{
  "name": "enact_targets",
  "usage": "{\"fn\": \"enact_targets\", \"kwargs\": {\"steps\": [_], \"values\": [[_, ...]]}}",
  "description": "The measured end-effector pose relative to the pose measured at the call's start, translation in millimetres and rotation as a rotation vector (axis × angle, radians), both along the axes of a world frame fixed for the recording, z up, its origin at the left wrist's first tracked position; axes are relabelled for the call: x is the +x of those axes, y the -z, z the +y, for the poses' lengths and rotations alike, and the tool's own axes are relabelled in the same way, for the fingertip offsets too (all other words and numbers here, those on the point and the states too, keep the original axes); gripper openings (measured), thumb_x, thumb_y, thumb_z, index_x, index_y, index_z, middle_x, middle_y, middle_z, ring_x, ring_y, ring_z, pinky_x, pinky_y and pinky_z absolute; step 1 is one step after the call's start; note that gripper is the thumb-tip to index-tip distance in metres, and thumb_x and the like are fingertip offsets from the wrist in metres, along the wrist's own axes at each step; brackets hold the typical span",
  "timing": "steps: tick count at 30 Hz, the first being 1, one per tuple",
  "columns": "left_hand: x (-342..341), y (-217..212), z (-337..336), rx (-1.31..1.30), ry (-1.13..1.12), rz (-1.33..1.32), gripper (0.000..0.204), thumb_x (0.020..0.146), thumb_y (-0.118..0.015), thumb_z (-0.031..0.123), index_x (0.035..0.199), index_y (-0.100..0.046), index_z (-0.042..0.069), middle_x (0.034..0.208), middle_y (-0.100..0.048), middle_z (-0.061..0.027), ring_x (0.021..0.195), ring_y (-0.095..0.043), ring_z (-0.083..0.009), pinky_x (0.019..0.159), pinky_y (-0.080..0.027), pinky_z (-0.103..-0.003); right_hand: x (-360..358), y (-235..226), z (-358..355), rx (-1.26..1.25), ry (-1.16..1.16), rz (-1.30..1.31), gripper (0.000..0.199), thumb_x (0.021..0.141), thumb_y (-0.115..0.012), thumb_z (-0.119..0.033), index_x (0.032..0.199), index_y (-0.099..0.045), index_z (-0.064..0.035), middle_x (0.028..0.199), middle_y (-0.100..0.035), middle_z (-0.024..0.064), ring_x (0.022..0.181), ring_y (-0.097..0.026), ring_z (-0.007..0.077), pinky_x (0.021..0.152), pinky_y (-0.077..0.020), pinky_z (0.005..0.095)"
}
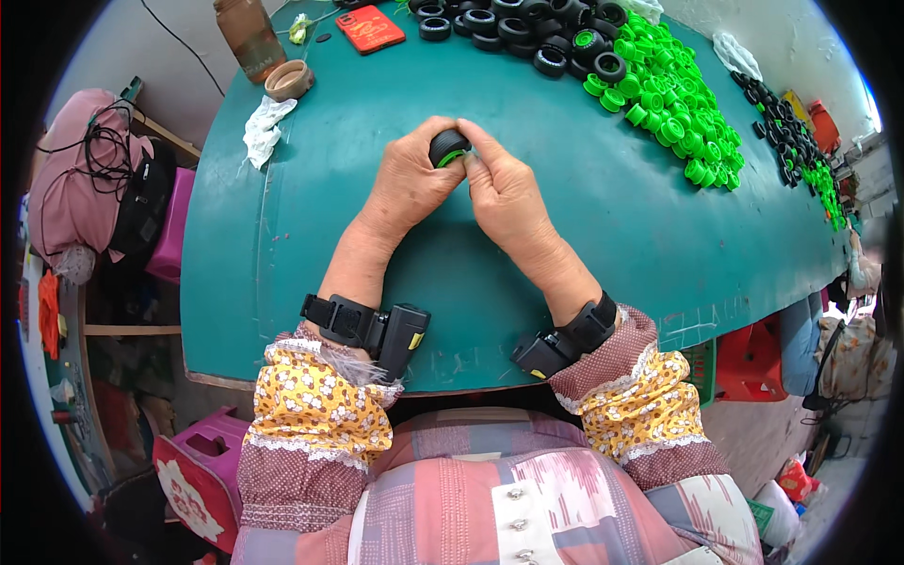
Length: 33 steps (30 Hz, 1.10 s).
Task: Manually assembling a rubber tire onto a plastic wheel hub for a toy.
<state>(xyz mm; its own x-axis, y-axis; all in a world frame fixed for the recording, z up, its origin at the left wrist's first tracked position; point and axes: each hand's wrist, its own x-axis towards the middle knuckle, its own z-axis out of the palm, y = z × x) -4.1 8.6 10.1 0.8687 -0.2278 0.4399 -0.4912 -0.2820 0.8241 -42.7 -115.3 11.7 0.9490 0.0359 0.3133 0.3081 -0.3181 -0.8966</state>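
Above the middle of the green table, my left hand (411, 177) and my right hand (502, 184) meet around one small black toy tire (449, 145). A strip of bright green from a wheel rim shows along the tire's lower edge. The fingers of my left hand wrap its left side, and my right thumb and fingers press on its right side. Part of the tire is hidden by my fingers. Loose green wheel rims (680, 113) lie heaped at the far right, beside a pile of black tires (527, 28) at the back.
At the back left stand a brown bottle (250, 40), its round cap (289, 80), a crumpled tissue (265, 130) and a red phone case (370, 29). More black and green parts (786, 132) lie along the right edge. A purple stool (202, 461) stands below left.
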Motion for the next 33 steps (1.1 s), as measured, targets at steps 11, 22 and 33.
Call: {"fn": "enact_targets", "kwargs": {"steps": [11,22,33], "values": [[1.3,-0.6,-1.0,0.100,-0.059,-0.021,0.020,0.070,-0.062,0.013,0.086,-0.056,0.002,0.072,-0.059,-0.0136,0.067,-0.060,-0.0250,0.059,-0.046,-0.031,8.6,7.2,-0.4,0.014,-0.014,-0.007,0.032,0.086,-0.045,-0.010,0.114,-0.046,0.0035,0.078,-0.058,0.0263,0.074,-0.057,0.0403,0.065,-0.0461,0.0404],[0.2,-13.6,9.7,0.203,0.136,0.496,0.021,0.071,-0.062,0.009,0.090,-0.057,0.001,0.067,-0.056,-0.0031,0.060,-0.052,-0.0101,0.055,-0.045,-0.024,-3.3,-0.7,3.2,-0.265,-0.008,-0.103,0.029,0.086,-0.044,-0.010,0.113,-0.046,0.0001,0.069,-0.058,0.0223,0.063,-0.057,0.0383,0.055,-0.0446,0.0425],[2.5,-4.5,10.8,0.093,0.117,0.274,0.014,0.070,-0.063,0.011,0.073,-0.055,0.000,0.062,-0.056,-0.0052,0.058,-0.049,-0.0103,0.054,-0.043,-0.027,-5.0,0.0,4.0,-0.181,0.033,-0.172,0.032,0.086,-0.044,-0.011,0.115,-0.045,0.0020,0.069,-0.057,0.0241,0.063,-0.057,0.0390,0.057,-0.0439,0.0435]]}}
